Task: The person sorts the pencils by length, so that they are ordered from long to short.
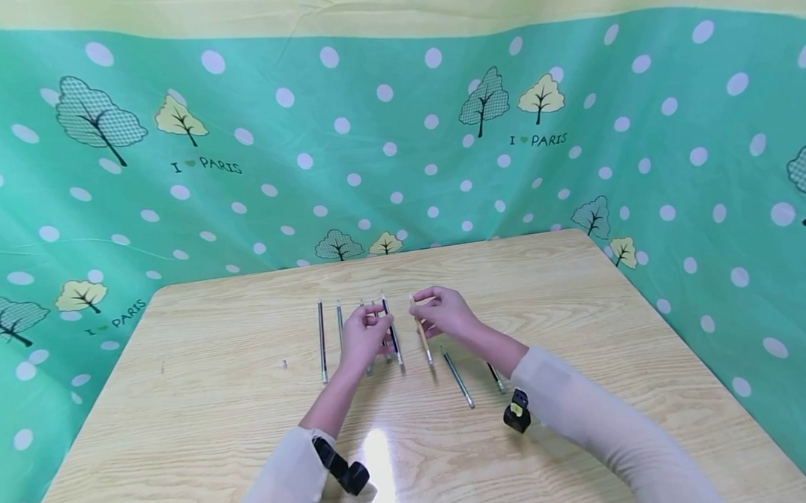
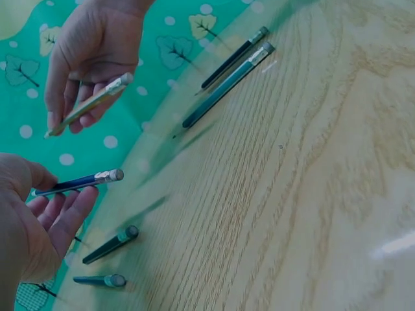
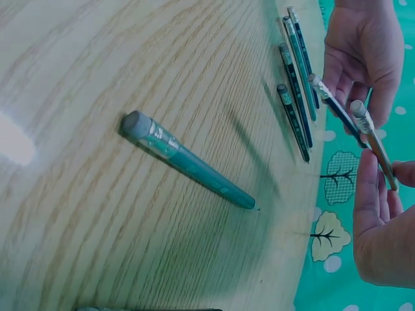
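My left hand (image 1: 362, 339) pinches a dark blue pencil (image 1: 395, 340) between thumb and fingers, its eraser end toward me. In the right hand (image 1: 451, 315) is a yellow pencil (image 1: 423, 341), gripped near its tip. Both held pencils are raised off the table in the wrist views. Left of and under the left hand lie several pencils in a rough row, among them a dark one (image 1: 322, 341) and a teal one (image 1: 340, 322); the hand partly hides some. A separate teal pencil (image 3: 194, 165) lies slanted near the right hand.
A black pencil (image 1: 495, 377) lies partly hidden beneath the right forearm. A tiny scrap (image 1: 285, 363) sits on the wooden table (image 1: 214, 410). Green dotted cloth (image 1: 386, 170) hangs behind and beside the table.
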`<state>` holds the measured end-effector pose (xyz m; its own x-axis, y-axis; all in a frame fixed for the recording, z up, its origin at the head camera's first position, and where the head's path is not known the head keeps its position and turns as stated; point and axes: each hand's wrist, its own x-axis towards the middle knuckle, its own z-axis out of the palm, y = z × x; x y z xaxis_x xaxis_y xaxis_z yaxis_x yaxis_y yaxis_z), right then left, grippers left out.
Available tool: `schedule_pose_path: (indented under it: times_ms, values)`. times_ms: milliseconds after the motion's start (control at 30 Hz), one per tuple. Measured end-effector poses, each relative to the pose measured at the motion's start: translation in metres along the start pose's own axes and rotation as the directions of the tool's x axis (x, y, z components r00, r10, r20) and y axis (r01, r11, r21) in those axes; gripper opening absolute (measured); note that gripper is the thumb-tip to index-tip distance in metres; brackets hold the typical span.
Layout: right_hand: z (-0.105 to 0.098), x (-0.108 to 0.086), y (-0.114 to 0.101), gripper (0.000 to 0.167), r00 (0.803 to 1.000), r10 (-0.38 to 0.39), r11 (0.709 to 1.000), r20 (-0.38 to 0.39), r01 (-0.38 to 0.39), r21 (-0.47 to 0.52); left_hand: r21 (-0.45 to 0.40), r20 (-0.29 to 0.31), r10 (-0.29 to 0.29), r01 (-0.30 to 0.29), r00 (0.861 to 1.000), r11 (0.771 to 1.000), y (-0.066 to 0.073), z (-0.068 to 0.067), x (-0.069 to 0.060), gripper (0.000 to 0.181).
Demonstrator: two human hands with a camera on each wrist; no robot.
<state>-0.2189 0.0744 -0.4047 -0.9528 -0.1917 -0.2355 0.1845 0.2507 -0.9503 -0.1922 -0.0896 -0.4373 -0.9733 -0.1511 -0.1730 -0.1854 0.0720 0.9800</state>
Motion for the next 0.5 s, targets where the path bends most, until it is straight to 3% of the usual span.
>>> schedule_pose_path:
  times_ms: [233, 500]
  values:
    - [-0.005, 0.001, 0.0, 0.034, 1.0, 0.011, 1.0, 0.011, -0.011, -0.008, 0.012, -0.007, -0.036, 0.036, 0.999, 0.999, -0.004, 0.006, 0.012, 0.034]
    - [-0.008, -0.017, -0.02, 0.037, 0.999, 0.02, 1.0, 0.043, -0.019, -0.014, 0.028, -0.015, -0.012, 0.012, 1.0, 1.0, -0.008, 0.014, 0.022, 0.034]
